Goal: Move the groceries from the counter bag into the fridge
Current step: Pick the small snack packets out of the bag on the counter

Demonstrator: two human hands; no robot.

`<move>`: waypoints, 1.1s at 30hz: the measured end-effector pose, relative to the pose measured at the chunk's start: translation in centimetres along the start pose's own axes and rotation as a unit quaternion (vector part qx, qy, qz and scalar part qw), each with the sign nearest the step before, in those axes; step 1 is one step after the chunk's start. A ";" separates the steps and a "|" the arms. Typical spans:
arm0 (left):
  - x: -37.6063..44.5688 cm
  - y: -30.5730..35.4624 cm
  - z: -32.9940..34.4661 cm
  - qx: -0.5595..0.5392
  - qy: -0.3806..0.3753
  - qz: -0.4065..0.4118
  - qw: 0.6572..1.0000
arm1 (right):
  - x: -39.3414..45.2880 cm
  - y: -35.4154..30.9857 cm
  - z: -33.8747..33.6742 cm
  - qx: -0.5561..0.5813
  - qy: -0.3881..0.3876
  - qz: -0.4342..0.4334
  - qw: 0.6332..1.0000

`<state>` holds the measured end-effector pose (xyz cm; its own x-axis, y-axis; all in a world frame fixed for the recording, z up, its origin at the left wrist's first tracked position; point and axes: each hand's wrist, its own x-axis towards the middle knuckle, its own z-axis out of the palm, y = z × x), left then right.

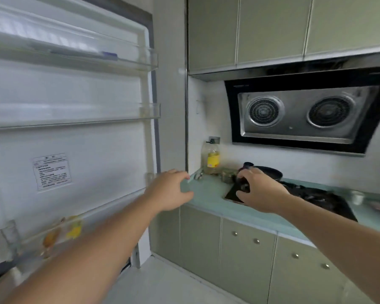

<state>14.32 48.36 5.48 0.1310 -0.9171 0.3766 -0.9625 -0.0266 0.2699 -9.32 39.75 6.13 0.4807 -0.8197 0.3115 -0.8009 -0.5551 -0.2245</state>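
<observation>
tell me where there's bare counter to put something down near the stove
The pale green counter is bare between the fridge door edge and the stove, under the two hands. The back corner is crowded: an oil bottle, a small jar and a dark pan. Right of the stove, a metal cup takes up part of the narrow strip.

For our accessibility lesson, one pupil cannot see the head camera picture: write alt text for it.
Two bare hands reach forward, empty, the left hand beside the open fridge door, the right hand over a turquoise counter. On the counter stand an oil bottle and a dark pan by the hob, under an extractor hood.
</observation>
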 end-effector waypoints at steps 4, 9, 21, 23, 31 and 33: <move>-0.1 6.6 3.6 -0.015 -0.045 0.043 0.998 | -7.1 7.6 -1.2 -0.008 0.021 0.108 0.994; -0.2 15.7 8.0 -0.040 -0.071 0.168 0.982 | -17.5 14.0 -3.4 -0.026 0.039 0.260 0.965; -0.6 29.8 12.7 -0.134 -0.149 0.426 0.882 | -31.4 13.3 -7.7 -0.115 0.109 0.511 0.845; -1.6 31.2 12.9 -0.146 -0.165 0.452 0.864 | -32.7 12.2 -8.1 -0.133 0.116 0.530 0.829; -6.8 37.5 12.4 -0.168 -0.191 0.518 0.817 | -39.0 10.3 -10.9 -0.160 0.155 0.576 0.786; -8.3 39.1 12.2 -0.180 -0.204 0.516 0.812 | -40.8 10.5 -11.6 -0.170 0.159 0.582 0.779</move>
<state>-27.31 50.11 2.12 -0.8619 -0.4339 0.2622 -0.3676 0.8911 0.2663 -41.46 69.02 1.80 -0.7113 -0.6333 0.3049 -0.7027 0.6519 -0.2850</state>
